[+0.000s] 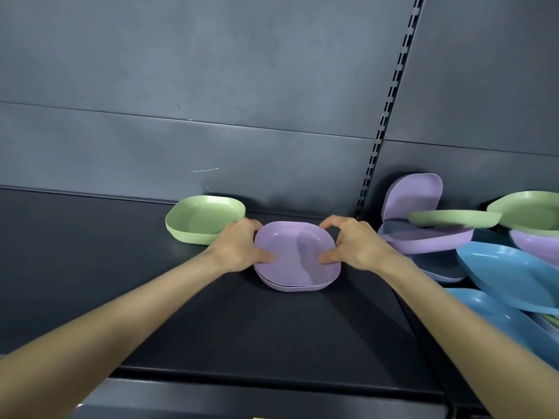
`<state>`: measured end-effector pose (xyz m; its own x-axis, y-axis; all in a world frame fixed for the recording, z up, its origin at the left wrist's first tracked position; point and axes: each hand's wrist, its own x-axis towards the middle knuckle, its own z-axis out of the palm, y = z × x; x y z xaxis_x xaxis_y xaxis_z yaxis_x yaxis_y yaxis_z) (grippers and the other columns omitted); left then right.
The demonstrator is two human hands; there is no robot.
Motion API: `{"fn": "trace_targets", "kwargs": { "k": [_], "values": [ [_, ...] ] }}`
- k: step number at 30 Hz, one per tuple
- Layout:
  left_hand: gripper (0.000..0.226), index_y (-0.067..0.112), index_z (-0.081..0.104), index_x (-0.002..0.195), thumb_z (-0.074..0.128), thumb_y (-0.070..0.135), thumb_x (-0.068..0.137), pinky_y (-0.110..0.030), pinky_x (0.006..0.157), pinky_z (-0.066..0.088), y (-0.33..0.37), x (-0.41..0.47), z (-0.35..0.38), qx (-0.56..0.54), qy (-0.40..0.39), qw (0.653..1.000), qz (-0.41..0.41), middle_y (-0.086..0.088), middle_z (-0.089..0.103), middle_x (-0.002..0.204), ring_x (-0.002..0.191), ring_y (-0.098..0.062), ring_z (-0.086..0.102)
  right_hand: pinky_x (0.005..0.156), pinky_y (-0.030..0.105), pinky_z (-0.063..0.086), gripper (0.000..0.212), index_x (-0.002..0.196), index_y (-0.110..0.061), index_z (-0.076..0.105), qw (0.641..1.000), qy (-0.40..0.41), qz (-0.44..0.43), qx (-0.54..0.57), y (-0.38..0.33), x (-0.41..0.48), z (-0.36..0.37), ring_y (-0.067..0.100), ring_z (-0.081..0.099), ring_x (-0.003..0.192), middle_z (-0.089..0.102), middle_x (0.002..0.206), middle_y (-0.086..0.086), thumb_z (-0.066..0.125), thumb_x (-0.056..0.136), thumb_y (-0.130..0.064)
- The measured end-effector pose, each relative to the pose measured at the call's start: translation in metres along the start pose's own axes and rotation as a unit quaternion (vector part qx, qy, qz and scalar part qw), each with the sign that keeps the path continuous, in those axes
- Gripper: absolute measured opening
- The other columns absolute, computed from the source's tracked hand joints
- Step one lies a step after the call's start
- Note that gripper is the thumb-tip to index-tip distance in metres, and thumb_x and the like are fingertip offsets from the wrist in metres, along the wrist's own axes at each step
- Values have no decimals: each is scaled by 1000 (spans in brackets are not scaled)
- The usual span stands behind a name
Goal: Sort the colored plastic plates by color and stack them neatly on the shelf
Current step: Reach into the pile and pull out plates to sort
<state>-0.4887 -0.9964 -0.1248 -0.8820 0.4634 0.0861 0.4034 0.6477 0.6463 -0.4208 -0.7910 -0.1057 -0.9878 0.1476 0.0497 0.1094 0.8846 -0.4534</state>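
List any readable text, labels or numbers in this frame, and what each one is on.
No readable text in this frame.
The purple plates, green plates, mixed pile, shelf and back panel show no print.
The yellow sliver at the bottom edge may be a label, but it is cut off and unreadable.

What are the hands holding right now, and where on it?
The purple plate stack, by opposite rims: left hand pinches the left edge, right hand the right edge.
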Motion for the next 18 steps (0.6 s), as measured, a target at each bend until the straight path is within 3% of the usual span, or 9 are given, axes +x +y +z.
{"fn": "trace_targets", "kwargs": {
  "k": [6, 10, 14, 16, 18],
  "values": [
    [36, 3, 63, 96, 78, 24, 72, -30, 62, 43, 2, 0, -2, 20, -43, 999, -13, -5, 63, 80, 70, -21, 54, 67, 31, 43, 56, 117, -26, 56, 1000, -12, 4, -29, 0, 3, 0, 20, 53, 79, 47, 71, -9, 81, 68, -31],
    [38, 3, 61, 97, 78, 24, 69, -45, 79, 52, 2, 0, -1, 30, -46, 998, -2, -10, 69, 93, 89, -29, 63, 66, 31, 42, 55, 117, -24, 58, 999, -15, 7, -32, -1, 1, 0, 21, 51, 77, 45, 69, -9, 81, 67, -32],
    [39, -1, 58, 91, 78, 24, 69, -43, 70, 48, 6, -3, -6, 58, -43, 997, 18, -13, 65, 87, 76, -29, 56, 75, 34, 47, 57, 123, -22, 55, 997, -15, 7, -69, -4, -3, -3, 23, 55, 89, 53, 81, -5, 75, 72, -40],
    [43, 3, 58, 105, 76, 26, 73, -40, 74, 46, 10, -4, -10, 84, -39, 995, 45, -13, 61, 98, 83, -25, 53, 83, 34, 46, 59, 127, -20, 52, 997, -3, 6, -76, -6, -5, -8, 23, 54, 99, 58, 98, 2, 71, 77, -44],
    [55, 10, 51, 128, 70, 30, 80, -33, 89, 44, 18, -6, -18, 121, -30, 989, 81, -8, 52, 120, 105, -23, 53, 88, 33, 45, 57, 129, -18, 51, 997, 24, -2, -70, -8, -9, -18, 21, 52, 99, 59, 111, 8, 69, 80, -42]
  ]
}}
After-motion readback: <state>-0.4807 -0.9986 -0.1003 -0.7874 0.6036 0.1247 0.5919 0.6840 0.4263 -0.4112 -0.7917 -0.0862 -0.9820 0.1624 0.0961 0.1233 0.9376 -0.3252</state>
